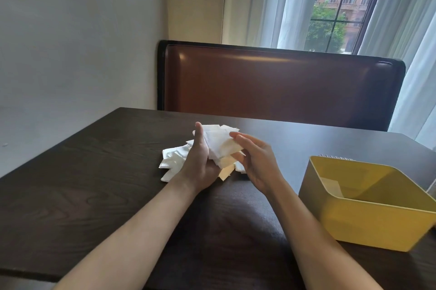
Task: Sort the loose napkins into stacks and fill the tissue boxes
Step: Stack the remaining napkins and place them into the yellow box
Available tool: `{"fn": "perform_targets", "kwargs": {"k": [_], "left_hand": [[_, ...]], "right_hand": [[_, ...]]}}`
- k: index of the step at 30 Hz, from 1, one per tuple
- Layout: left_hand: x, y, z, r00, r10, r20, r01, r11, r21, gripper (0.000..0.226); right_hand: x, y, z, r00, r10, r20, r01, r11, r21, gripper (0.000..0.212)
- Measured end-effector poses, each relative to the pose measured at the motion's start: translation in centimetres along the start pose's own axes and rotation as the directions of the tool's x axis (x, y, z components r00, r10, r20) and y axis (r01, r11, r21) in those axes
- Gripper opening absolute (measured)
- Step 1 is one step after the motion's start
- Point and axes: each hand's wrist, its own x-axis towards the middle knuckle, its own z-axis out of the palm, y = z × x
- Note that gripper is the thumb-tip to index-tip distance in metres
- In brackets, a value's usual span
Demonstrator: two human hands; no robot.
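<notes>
hands [200, 162]: 2 | yellow box [368, 216]: 1 | napkin pile [174, 159]: 1 | table [94, 171]: 1

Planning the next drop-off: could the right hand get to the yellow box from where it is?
Probably yes. The right hand is at the napkins, and the yellow box sits open-topped just to its right with only bare table between.

Matt wood-grain table [94, 171], glossy leather seat back [283, 84].

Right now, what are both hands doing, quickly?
Left hand: holds a bunch of white napkins upright above the loose pile.
Right hand: fingers pinch the same bunch from the other side.
</notes>
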Motion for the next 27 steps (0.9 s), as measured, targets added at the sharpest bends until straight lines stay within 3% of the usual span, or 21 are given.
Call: {"fn": "perform_targets", "kwargs": {"k": [7,11,14,16,18,20,21,24,27], "left_hand": [[0.0,0.0,0.0,0.995,-0.038,-0.088,0.044,0.997,0.058,0.052],[-0.2,-0.2,0.1,0.986,-0.027,-0.167,0.046,0.993,0.110,0.046],[0.0,0.2,-0.2,0.973,-0.018,-0.230,0.029,0.999,0.043,0.047],[0.0,0.6,-0.2,0.972,-0.014,-0.236,0.008,1.000,-0.025,0.047],[0.1,0.7,-0.3,0.971,-0.017,-0.236,0.005,0.999,-0.049,0.044],[0.0,0.8,-0.4,0.969,-0.038,-0.245,0.031,0.999,-0.036,0.040],[0.0,0.8,-0.5,0.967,-0.045,-0.249,0.041,0.999,-0.023,0.039],[-0.1,1.0,-0.7,0.966,-0.031,-0.256,0.036,0.999,0.018,0.043],[0.1,1.0,-1.0,0.967,-0.011,-0.253,0.027,0.998,0.059,0.051]], "right_hand": [[0.2,0.6,-0.1,0.995,0.095,-0.030,-0.098,0.983,-0.153,0.028],[0.1,0.3,-0.1,0.993,0.114,0.013,-0.110,0.980,-0.169,0.031],[0.4,0.1,-0.7,0.980,-0.048,-0.191,-0.026,0.930,-0.367,0.031],[1.0,0.5,-2.2,0.918,-0.194,-0.347,-0.062,0.793,-0.606,0.026],[1.7,1.6,-4.0,0.906,-0.204,-0.370,-0.243,0.463,-0.852,0.036],[2.0,2.4,-4.9,0.912,-0.123,-0.390,-0.375,0.132,-0.918,0.052],[2.1,2.7,-5.0,0.913,-0.103,-0.396,-0.394,0.039,-0.918,0.057],[2.7,3.1,-5.0,0.922,-0.105,-0.372,-0.372,0.017,-0.928,0.057],[2.8,3.2,-5.2,0.927,-0.113,-0.357,-0.340,0.148,-0.929,0.043]]}}
